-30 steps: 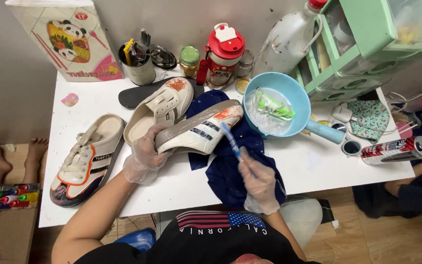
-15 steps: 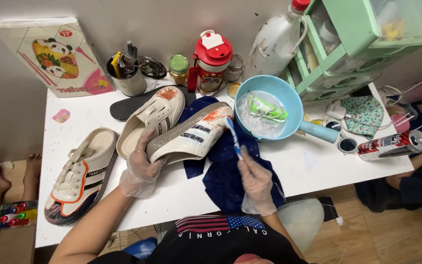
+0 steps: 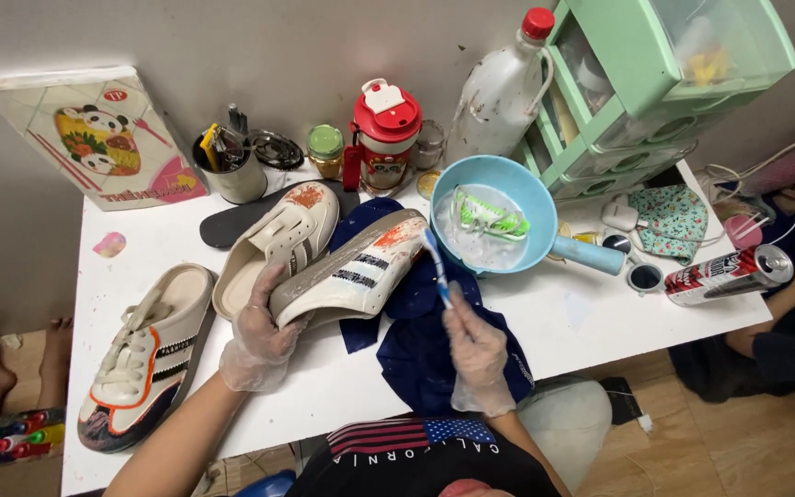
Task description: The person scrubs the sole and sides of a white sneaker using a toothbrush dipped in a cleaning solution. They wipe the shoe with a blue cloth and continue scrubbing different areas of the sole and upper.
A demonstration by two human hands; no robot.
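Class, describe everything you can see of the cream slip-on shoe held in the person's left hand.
The cream slip-on shoe with dark side stripes lies tipped on its side, its pale sole edge toward the camera. It looks like smooth synthetic leather, with an orange-red stain near the toe. The gloved left hand grips its heel end; the blue toothbrush in the gloved right hand meets its toe. It is held over the dark blue cloth on the white table.

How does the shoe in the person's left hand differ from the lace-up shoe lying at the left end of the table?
The held shoe is tipped on its side in the left hand, laceless, black-striped, with an orange stain. The lace-up shoe sits flat, untouched, with laces, orange trim and a dark toe. Both have cream uppers.
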